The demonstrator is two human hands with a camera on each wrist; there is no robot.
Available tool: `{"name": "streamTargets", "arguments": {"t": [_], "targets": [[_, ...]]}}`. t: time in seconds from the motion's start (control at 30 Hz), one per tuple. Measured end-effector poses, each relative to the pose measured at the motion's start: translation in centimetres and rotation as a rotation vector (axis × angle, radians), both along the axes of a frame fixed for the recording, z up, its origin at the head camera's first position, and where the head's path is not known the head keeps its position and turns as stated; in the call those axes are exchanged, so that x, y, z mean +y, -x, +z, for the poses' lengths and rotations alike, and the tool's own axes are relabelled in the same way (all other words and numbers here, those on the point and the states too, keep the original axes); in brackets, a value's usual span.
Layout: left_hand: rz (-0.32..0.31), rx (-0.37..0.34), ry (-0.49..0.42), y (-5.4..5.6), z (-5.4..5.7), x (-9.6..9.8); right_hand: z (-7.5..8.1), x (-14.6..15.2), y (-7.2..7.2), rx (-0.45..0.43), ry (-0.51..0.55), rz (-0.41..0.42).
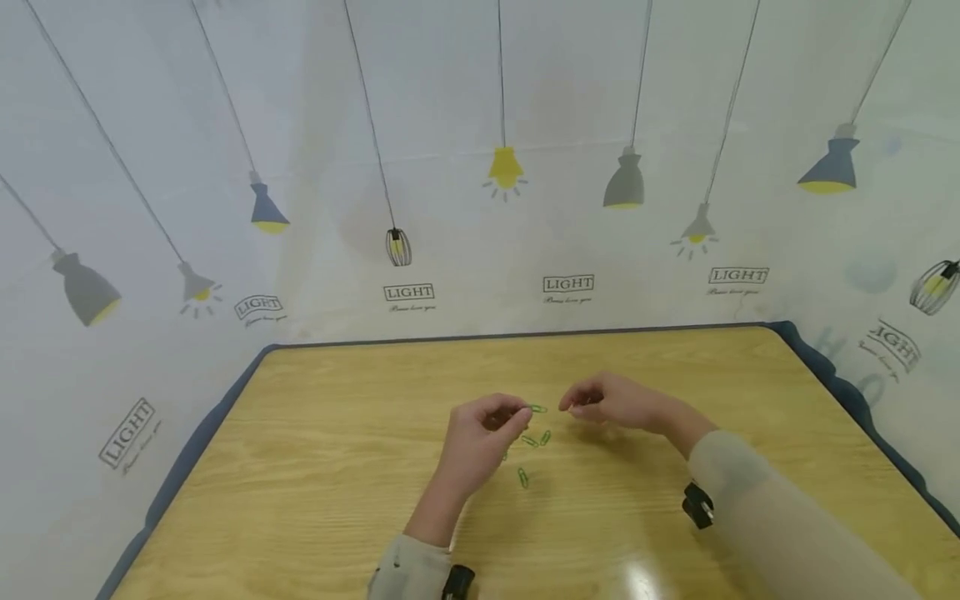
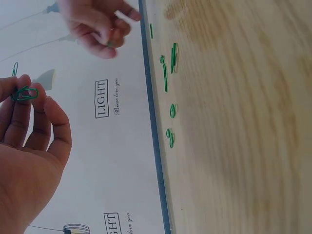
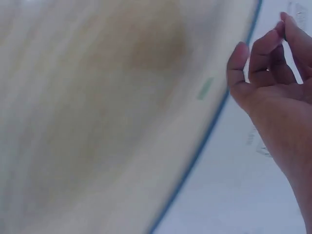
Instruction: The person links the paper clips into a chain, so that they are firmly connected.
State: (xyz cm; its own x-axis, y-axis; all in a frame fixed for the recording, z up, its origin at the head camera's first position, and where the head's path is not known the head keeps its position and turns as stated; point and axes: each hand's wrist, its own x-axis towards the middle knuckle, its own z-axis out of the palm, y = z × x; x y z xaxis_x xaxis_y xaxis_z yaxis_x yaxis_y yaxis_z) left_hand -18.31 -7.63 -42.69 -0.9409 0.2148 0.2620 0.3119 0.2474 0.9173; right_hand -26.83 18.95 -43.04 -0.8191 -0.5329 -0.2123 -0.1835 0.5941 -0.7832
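My left hand (image 1: 477,437) pinches a green paper clip (image 2: 27,93) between thumb and fingertips, above the table. A second green paper clip (image 2: 15,68) sticks up beside it at the fingertips; whether the two are linked I cannot tell. A little to the right, my right hand (image 1: 618,402) is raised with thumb and forefinger pinched together. In the left wrist view a small bit of green shows at its fingertips, seemingly a paper clip mostly hidden by the fingers. Several loose green paper clips (image 1: 522,477) lie on the table below and between the hands.
The wood-grain table (image 1: 315,450) has a dark blue edge (image 1: 202,429). Behind and beside it hangs a pale wall covering (image 1: 450,183) printed with lamps and the word LIGHT. A black wrist device (image 1: 698,505) sits by the right sleeve.
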Motion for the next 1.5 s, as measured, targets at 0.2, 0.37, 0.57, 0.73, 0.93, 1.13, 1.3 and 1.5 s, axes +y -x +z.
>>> {"name": "streamTargets", "arguments": {"t": [0.2, 0.37, 0.57, 0.73, 0.93, 1.13, 1.3, 1.5], "targets": [[-0.002, 0.001, -0.007, -0.3, 0.1, 0.4, 3.0, -0.9, -1.6, 0.110, 0.097, 0.006], [0.002, 0.025, -0.005, -0.3, -0.2, 0.4, 4.6, -1.7, -3.3, 0.181, 0.169, -0.071], [0.010, 0.029, 0.004, -0.3, -0.3, 0.6, 5.4, -1.9, -4.9, 0.069, 0.348, -0.145], [0.017, 0.048, 0.008, -0.2, -0.4, 0.6, 5.7, -2.0, -5.5, 0.046, 0.413, -0.169], [0.032, 0.086, 0.023, -0.3, -0.4, 0.7, 6.3, -2.8, -6.5, 0.043, 0.416, -0.192], [0.053, 0.167, 0.035, -0.3, -0.1, 0.7, 6.3, -3.7, -7.3, 0.037, 0.397, -0.207], [0.054, 0.175, 0.040, -0.2, -0.1, 0.7, 6.2, -4.1, -7.5, 0.025, 0.386, -0.220], [0.052, 0.188, 0.057, -0.1, -0.1, 0.6, 6.0, -4.3, -7.5, 0.026, 0.366, -0.220]]}}
